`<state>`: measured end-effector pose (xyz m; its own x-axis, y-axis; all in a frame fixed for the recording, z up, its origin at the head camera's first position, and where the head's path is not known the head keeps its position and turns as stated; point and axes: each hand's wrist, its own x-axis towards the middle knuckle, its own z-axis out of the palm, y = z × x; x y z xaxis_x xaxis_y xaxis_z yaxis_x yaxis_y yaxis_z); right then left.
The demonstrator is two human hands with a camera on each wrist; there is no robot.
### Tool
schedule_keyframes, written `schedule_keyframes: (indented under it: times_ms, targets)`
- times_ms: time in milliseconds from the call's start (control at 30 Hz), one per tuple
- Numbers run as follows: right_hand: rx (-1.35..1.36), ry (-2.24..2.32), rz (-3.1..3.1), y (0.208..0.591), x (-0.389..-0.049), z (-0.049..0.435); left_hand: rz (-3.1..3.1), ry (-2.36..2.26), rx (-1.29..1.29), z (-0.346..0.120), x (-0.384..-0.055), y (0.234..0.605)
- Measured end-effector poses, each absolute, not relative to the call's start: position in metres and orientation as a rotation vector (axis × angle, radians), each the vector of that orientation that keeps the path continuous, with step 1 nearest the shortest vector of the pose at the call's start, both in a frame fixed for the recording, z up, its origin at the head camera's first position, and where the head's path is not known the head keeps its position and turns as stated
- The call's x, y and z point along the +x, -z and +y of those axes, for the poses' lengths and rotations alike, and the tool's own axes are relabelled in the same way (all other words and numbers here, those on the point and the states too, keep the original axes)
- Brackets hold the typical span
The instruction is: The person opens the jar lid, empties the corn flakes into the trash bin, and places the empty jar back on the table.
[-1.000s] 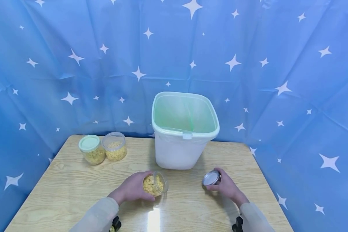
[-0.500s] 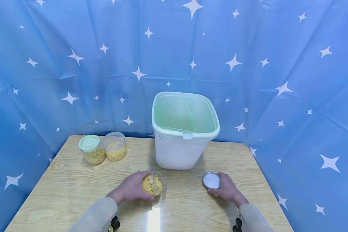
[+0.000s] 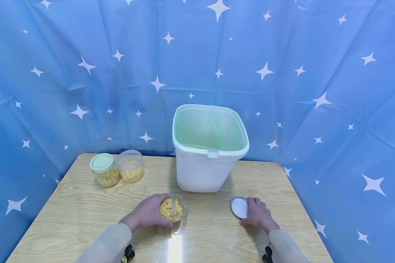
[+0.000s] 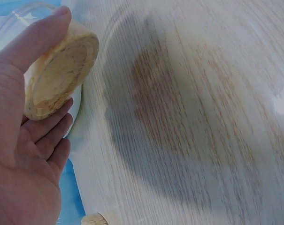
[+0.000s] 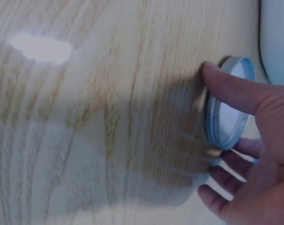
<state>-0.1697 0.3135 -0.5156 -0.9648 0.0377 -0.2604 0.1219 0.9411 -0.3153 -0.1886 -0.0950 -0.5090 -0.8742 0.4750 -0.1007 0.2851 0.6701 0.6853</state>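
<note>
My left hand (image 3: 151, 211) grips a clear jar (image 3: 172, 209) of yellow flaky pieces, thumb on one side and fingers on the other. The jar is tipped on its side above the table, its lidless mouth to the right; the left wrist view shows its base (image 4: 64, 75). On the table's right half lies a round silver-rimmed lid (image 3: 239, 207), white inside facing up. My right hand (image 3: 259, 214) is at the lid's right edge with thumb and fingers spread loosely about it. In the right wrist view the thumb (image 5: 235, 89) passes over the lid.
A large white bin (image 3: 200, 175) with a pale green rim stands open at the back middle. At the back left are a green-lidded jar (image 3: 106, 175) and a lidless tub (image 3: 131, 171), both with yellow contents. A blue star-patterned curtain (image 3: 118, 84) hangs behind the wooden table (image 3: 85, 215).
My right hand has laid the lid down flat and its fingers have loosened, drawing slightly right. My left hand has shifted a little left with the jar.
</note>
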Motion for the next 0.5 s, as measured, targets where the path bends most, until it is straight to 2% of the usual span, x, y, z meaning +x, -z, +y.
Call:
schedule_keyframes:
  times_ms: [233, 500]
  targets:
    - [0.069, 0.456, 2.807, 0.503, -0.169, 0.316, 2.619, -0.999, 0.584, -0.097, -0.188, 0.505]
    - [0.012, 0.435, 2.844, 0.47, -0.177, 0.317, 2.657, -0.99, 0.538, -0.106, -0.191, 0.497]
